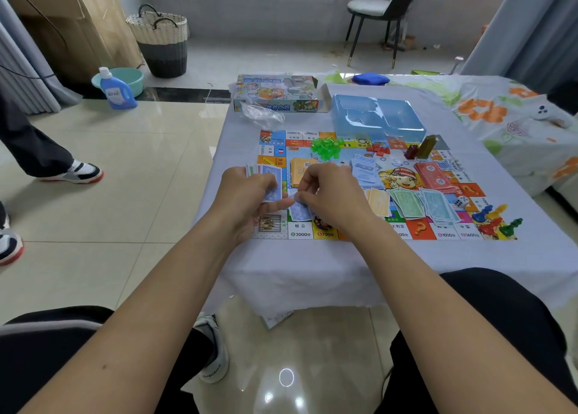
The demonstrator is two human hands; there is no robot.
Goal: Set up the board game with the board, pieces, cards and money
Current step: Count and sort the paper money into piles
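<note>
Both your hands work over the board's (359, 191) near-left part on the desk (312, 273). Your left hand (247, 194) grips a fanned stack of blue notes (272, 182), long axis running away from you; the top digit reads "2", rest hidden. Your right hand (325, 194) pinches another blue note (298, 210) lying on the board, its face mostly covered. Board squares read "2000", "700", "DA XIONG". Green, blue and yellow bills (416, 204) lie fanned to the right.
</note>
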